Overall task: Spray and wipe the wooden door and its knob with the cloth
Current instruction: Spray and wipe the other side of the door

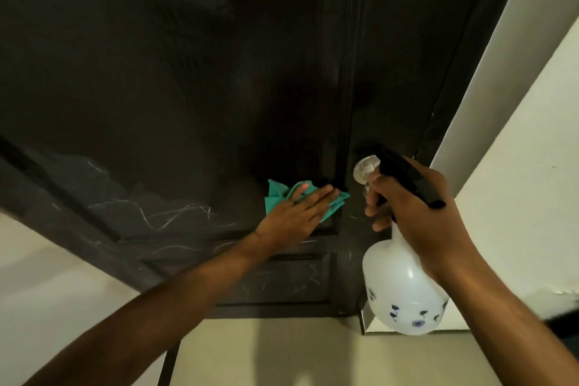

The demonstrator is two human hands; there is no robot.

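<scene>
The dark wooden door [188,72] fills most of the view, with pale scratch marks on its lower panels. My left hand [294,216] lies flat, fingers stretched out, pressing a green cloth [277,196] against the door just left of the panel's moulding. My right hand [419,216] grips the black trigger head of a white spray bottle [401,285] with blue flower prints. The nozzle points at the door's right stile. A round silvery shape [363,171] sits at the nozzle tip. I cannot tell whether it is the knob or the nozzle cap.
A cream wall [517,166] and the door frame stand at the right, close behind the bottle. Beige floor [282,354] runs below the door. A pale wall shows at the lower left.
</scene>
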